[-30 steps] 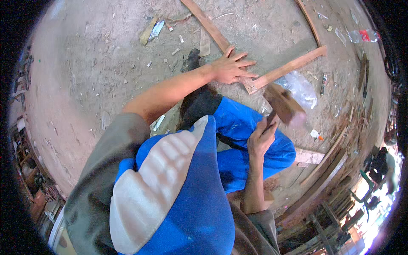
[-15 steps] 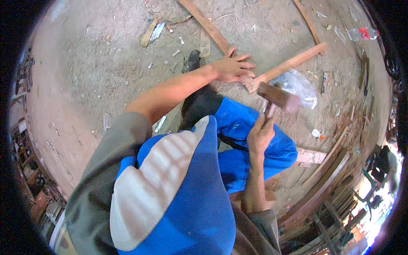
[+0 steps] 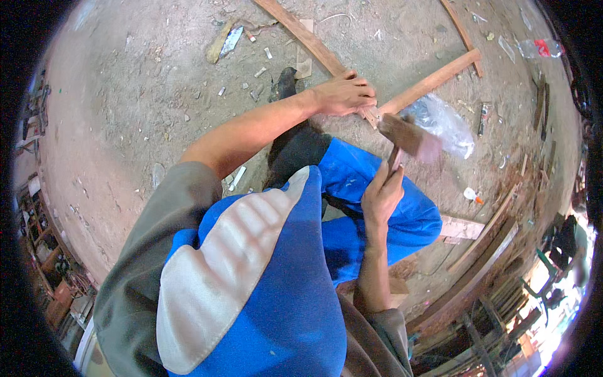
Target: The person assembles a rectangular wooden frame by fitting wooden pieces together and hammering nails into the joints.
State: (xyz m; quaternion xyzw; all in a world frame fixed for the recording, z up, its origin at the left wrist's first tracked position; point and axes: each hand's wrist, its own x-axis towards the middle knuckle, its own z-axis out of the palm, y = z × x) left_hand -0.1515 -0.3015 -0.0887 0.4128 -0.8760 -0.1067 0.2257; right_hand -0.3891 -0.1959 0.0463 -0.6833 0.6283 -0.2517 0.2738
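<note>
My left hand (image 3: 344, 94) is curled over the near end of a long wooden strip (image 3: 300, 36), pressing it close to the ground. That end meets a second wooden strip (image 3: 433, 81) at a corner (image 3: 373, 116). In my right hand (image 3: 383, 196) is the handle of a wooden mallet (image 3: 411, 138), its thick head blurred just right of and nearer than the corner. A third strip (image 3: 461, 34) joins the far end of the second one. What lies under my left palm is hidden.
Beside the corner lies a clear plastic bag (image 3: 443, 125). A plastic bottle (image 3: 540, 48) is at the far right, and a small white bottle with an orange tip (image 3: 472, 196) lies nearer. Timber lengths (image 3: 468, 283) are stacked at the lower right. Small scraps dot the dirt floor (image 3: 151, 94).
My left hand's fingers, spread before, are now curled around the strip. The mallet head has shifted slightly and remains near the corner. The wooden strips appear slightly shifted in view.
</note>
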